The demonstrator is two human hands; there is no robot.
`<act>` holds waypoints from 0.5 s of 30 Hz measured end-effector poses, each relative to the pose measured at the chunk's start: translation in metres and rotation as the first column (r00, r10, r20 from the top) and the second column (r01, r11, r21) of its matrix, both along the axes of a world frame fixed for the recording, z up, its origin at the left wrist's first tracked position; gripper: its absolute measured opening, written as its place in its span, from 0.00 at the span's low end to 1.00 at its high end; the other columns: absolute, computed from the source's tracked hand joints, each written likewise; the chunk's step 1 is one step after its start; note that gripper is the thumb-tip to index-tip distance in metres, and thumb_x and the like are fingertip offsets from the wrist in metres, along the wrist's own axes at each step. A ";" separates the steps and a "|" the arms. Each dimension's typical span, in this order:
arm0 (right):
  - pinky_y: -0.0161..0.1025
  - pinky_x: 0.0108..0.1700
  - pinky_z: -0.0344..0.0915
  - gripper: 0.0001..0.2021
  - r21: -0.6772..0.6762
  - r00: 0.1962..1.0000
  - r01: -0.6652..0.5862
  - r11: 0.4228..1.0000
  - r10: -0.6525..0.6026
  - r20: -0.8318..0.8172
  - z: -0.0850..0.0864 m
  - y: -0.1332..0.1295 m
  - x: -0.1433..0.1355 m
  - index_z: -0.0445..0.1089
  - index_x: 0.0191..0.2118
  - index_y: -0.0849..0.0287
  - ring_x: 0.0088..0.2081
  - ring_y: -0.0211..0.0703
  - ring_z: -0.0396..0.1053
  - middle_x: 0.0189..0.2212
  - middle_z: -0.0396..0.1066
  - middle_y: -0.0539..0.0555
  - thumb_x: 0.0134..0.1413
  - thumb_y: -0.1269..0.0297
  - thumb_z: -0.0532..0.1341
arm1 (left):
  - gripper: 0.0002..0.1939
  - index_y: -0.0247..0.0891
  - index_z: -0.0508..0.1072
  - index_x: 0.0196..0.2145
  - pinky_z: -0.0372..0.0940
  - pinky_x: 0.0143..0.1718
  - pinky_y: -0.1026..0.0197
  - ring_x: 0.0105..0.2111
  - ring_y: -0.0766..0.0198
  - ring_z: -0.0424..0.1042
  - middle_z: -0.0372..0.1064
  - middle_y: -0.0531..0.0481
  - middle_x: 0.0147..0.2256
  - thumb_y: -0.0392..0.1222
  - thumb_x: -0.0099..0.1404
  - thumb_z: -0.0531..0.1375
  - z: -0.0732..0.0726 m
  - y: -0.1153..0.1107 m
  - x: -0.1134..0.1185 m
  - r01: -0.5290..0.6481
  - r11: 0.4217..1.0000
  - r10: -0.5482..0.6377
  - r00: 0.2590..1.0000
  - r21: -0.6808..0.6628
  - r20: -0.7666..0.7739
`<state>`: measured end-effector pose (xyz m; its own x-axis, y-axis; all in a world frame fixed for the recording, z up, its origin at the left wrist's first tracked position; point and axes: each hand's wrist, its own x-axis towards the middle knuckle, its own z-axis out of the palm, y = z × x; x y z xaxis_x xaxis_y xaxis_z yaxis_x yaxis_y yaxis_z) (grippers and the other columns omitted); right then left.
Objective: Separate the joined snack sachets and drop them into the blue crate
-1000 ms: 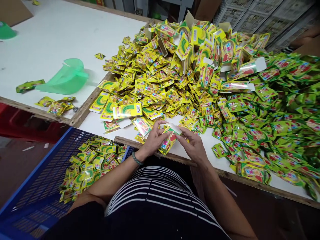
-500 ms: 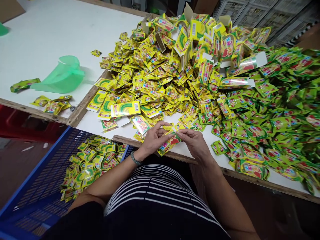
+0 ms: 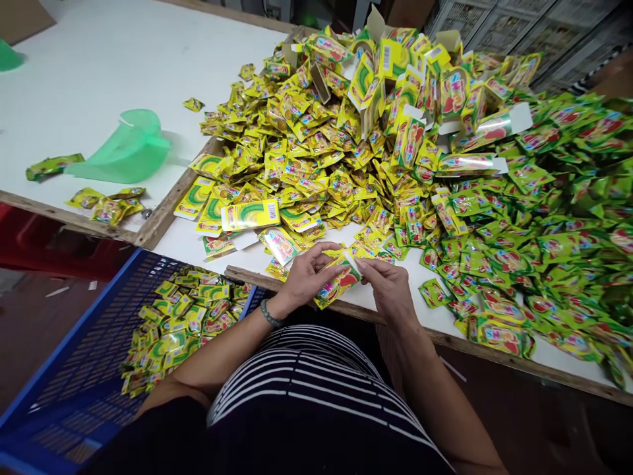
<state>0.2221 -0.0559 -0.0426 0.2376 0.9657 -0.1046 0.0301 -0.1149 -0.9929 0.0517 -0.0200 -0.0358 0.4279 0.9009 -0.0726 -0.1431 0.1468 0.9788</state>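
Observation:
A small yellow and green candy box (image 3: 338,282) with a red fruit print is held at the table's front edge. My left hand (image 3: 310,272) is closed around its left side, thumb across the front. At the box's right end, a pale flap stands out, and my right hand (image 3: 388,284) pinches there with thumb and fingers. Just left of my hands lie flattened boxes, one of them a yellow box (image 3: 251,215) with a barcode. Beyond the hands rises a heap of yellow candy packets (image 3: 311,152) with several open boxes (image 3: 408,138) on top.
Green candy packets (image 3: 558,244) spread over the right side. A blue crate (image 3: 64,376) of filled boxes stands below left. On the white table (image 3: 99,59) rests a green scoop (image 3: 123,155) near a few loose packets (image 3: 109,208). A wooden strip (image 3: 171,198) divides the surface.
My right hand has shifted slightly right at the box's end, and the pale flap there shows more. My left hand stays on the box. The view has moved a little.

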 end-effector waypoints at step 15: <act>0.46 0.42 0.67 0.08 0.225 0.956 -0.121 0.967 0.053 0.288 0.011 -0.013 -0.012 0.79 0.35 0.51 0.36 0.46 0.71 0.31 0.76 0.53 0.55 0.58 0.62 | 0.26 0.34 0.69 0.49 0.51 0.22 0.68 0.20 0.73 0.57 0.62 0.57 0.22 0.51 0.58 0.65 0.004 -0.002 -0.008 0.015 0.999 -0.013 0.998 0.040 -0.060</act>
<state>0.2105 -0.0688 -0.0320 0.1381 0.9723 0.1884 0.3072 0.1388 -0.9415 0.0440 -0.0218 -0.0322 0.4368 0.8975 -0.0616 -0.0826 0.1082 0.9907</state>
